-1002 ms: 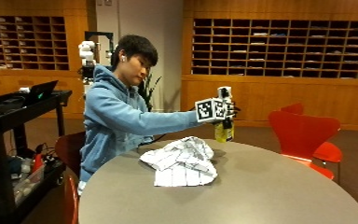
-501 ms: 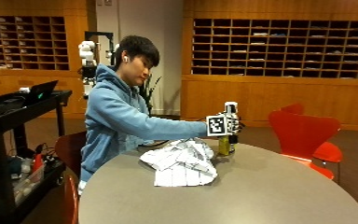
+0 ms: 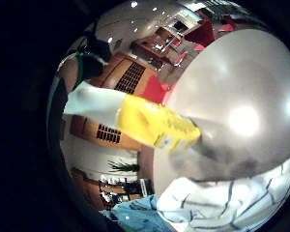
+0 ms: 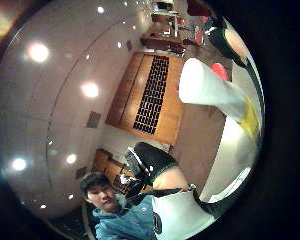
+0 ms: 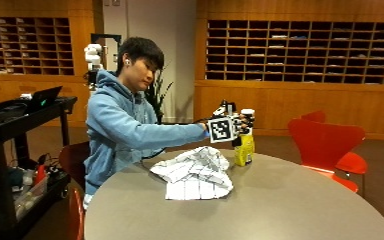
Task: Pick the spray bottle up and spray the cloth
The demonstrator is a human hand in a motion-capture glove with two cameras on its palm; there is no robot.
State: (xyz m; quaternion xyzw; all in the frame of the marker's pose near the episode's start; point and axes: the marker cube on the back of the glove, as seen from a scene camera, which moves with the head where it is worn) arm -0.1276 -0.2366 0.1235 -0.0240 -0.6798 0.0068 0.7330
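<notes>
On table [image 5: 278, 200], bottle [image 5: 244, 150] lowered, hand [image 5: 235, 122] gripping

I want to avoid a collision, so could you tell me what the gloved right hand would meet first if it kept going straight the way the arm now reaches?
The right hand already grips the spray bottle standing on the table. Beyond them, the red chair looks first in line, though depth is unclear.

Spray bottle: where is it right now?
In the outside view the spray bottle stands upright on the round table, just beyond the crumpled cloth, with the gloved right hand at its top.
</notes>
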